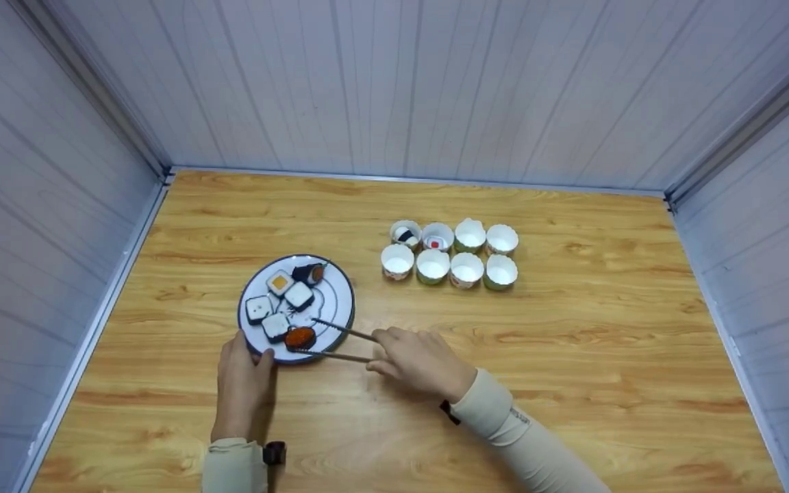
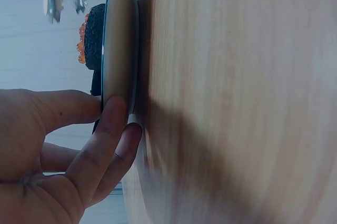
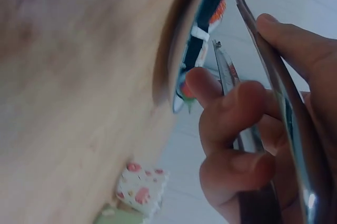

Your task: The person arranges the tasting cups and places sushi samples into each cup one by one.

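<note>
My left hand (image 1: 240, 383) pinches the near-left rim of a white plate (image 1: 344, 291) edged in blue, thumb on top and fingers beneath, as the left wrist view shows. My right hand (image 1: 425, 359) grips metal tongs (image 3: 284, 89), whose two arms stand spread apart above the plate. Between and beside the tong tips sits a sushi piece topped with orange-red roe (image 1: 300, 337), wrapped in dark seaweed (image 2: 95, 37). Several white rice pieces lie further left, among them one with a yellow centre (image 1: 279, 282). A dark cone-shaped roll (image 1: 309, 273) rests at the plate's far side.
Two rows of paper cups stand right of the plate on the wooden table (image 1: 607, 329). The back-left cup (image 1: 406, 233) holds a white piece with a dark band; its neighbour (image 1: 437, 236) holds something with a red centre. Pale panel walls (image 1: 394, 89) enclose the back and sides.
</note>
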`<state>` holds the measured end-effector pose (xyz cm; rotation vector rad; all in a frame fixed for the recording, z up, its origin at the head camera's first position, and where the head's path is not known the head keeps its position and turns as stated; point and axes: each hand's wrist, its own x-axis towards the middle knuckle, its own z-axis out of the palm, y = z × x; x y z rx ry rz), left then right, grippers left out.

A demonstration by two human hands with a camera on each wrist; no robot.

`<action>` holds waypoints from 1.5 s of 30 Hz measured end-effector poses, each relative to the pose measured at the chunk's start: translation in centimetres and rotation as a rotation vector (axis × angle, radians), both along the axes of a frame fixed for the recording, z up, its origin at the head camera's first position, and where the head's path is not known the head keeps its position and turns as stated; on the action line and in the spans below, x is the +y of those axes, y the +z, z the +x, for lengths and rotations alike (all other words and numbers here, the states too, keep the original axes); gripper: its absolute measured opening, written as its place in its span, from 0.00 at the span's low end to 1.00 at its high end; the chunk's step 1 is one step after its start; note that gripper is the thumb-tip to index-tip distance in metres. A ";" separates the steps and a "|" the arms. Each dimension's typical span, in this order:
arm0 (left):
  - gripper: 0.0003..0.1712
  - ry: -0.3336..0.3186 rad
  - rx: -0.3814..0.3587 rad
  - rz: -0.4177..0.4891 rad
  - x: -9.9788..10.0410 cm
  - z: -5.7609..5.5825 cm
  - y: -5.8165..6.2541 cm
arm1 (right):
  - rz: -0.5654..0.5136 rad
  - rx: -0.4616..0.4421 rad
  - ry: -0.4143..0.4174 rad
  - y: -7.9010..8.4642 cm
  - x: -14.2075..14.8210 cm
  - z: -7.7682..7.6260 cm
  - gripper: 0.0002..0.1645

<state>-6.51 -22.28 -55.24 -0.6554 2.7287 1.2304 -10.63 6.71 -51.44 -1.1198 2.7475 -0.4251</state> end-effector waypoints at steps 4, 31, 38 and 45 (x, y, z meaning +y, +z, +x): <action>0.30 -0.015 0.047 -0.015 -0.1 0.1 -0.1 | 0.021 0.009 -0.005 -0.8 -1.0 0.2 0.21; 0.34 -0.008 -0.006 0.012 -0.1 0.0 0.0 | 0.008 0.053 0.018 -1.9 -2.2 0.2 0.14; 0.32 -0.020 0.030 -0.011 -0.1 0.1 0.0 | -0.008 0.088 -0.011 -1.4 -0.6 -0.2 0.21; 0.33 -0.021 0.016 -0.005 -0.1 0.1 0.1 | -0.072 0.088 -0.066 -0.5 2.5 -1.5 0.26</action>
